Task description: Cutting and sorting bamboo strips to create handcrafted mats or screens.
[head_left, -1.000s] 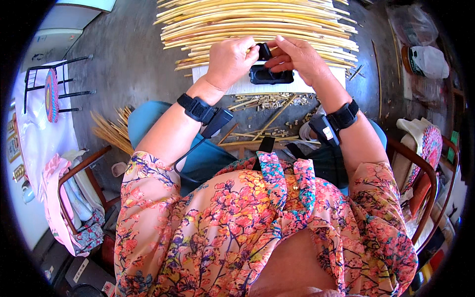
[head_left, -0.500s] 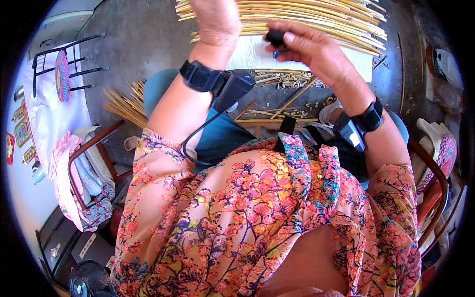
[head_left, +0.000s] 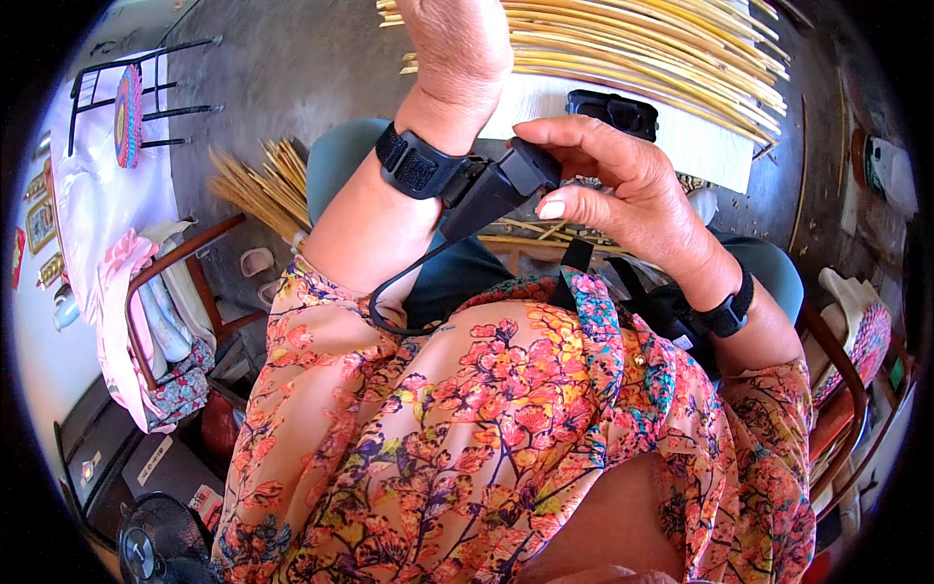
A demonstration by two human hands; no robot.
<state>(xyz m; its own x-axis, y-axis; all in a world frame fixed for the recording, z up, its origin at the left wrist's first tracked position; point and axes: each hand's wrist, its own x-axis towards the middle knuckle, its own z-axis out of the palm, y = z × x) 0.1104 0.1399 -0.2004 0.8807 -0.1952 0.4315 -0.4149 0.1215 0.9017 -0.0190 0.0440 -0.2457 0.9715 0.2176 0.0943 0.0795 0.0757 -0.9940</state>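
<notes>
My left hand (head_left: pixel 457 44) is raised at the top edge, its fingers cut off by the frame. On that forearm a black strap (head_left: pixel 416 164) carries a wedge-shaped black device (head_left: pixel 496 195) with a cable looping down toward my sleeve. My right hand (head_left: pixel 632 185) has come to the device's far end, index finger over the top and thumb along the lower side. Just beyond it, an open black case (head_left: pixel 613 114) lies on the white board (head_left: pixel 700 151), below a spread of long yellow sticks (head_left: pixel 642 49).
A bundle of thin stalks (head_left: pixel 261 195) stands left of my knee. A wooden-armed chair (head_left: pixel 185 253) piled with cloth is on the left, with a black fan (head_left: pixel 161 540) at lower left. Another chair (head_left: pixel 846 360) is at right. A black-framed stool (head_left: pixel 136 107) stands at upper left.
My right hand has moved down and left from over the board to the device on my left forearm. The small black thing it held is no longer seen in it. The black case now shows.
</notes>
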